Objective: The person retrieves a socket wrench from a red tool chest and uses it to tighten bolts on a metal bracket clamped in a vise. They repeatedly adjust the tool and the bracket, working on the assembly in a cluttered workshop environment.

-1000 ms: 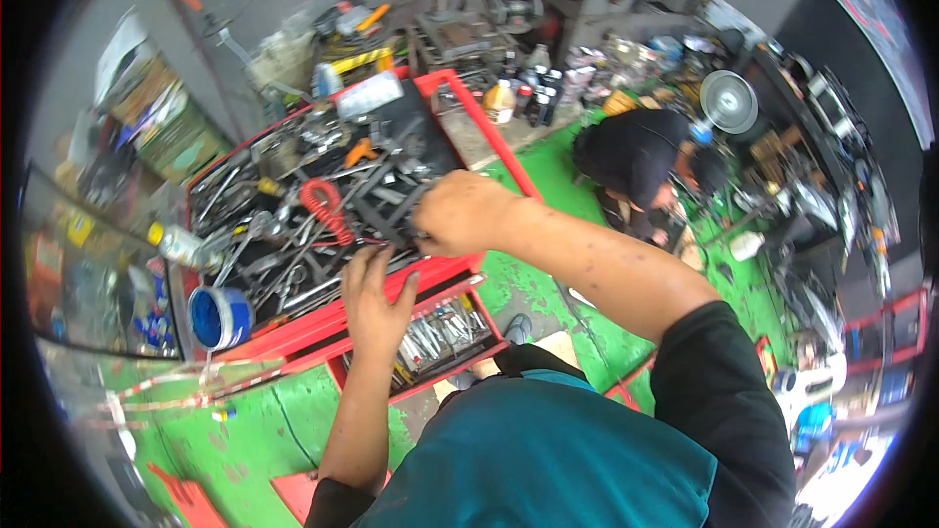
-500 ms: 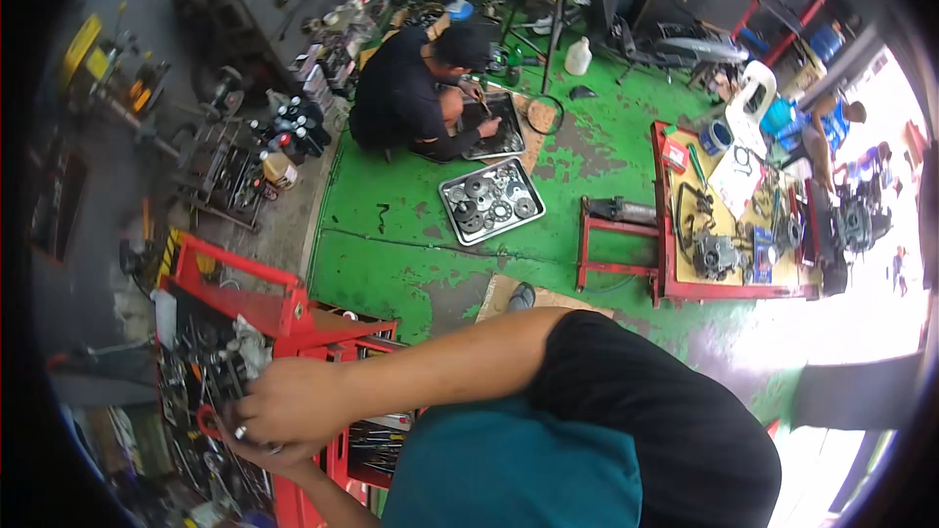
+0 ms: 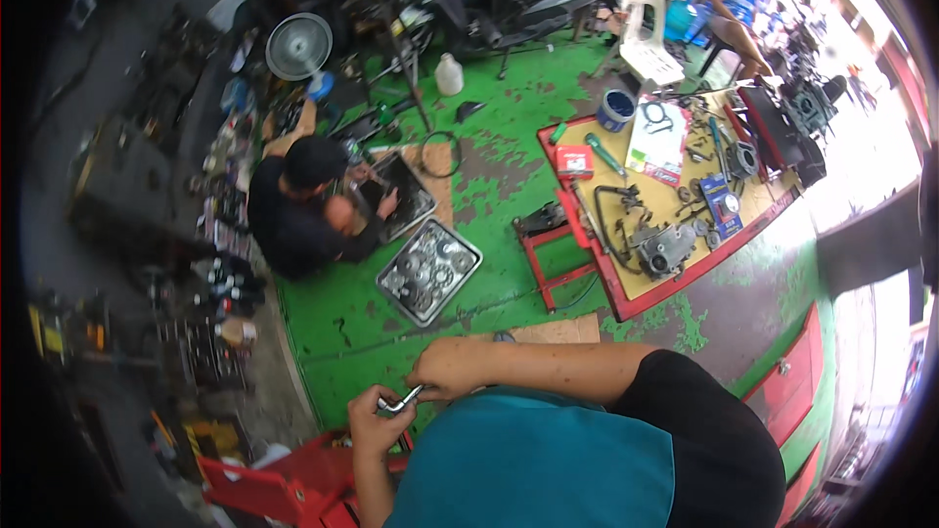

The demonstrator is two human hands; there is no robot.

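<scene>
Here's the bent tool, on the near side of the tray, both hands clamped on it: left hand at one end, right hand at the other. A light, steady grip each side should control it best.

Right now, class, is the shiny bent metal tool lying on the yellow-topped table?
No, the left hand holds the metal tool, with its other end at the right hand, away from the table.

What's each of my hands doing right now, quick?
Left hand: closed, holding a bent shiny metal tool.
Right hand: closed around the tool's other end.
</scene>
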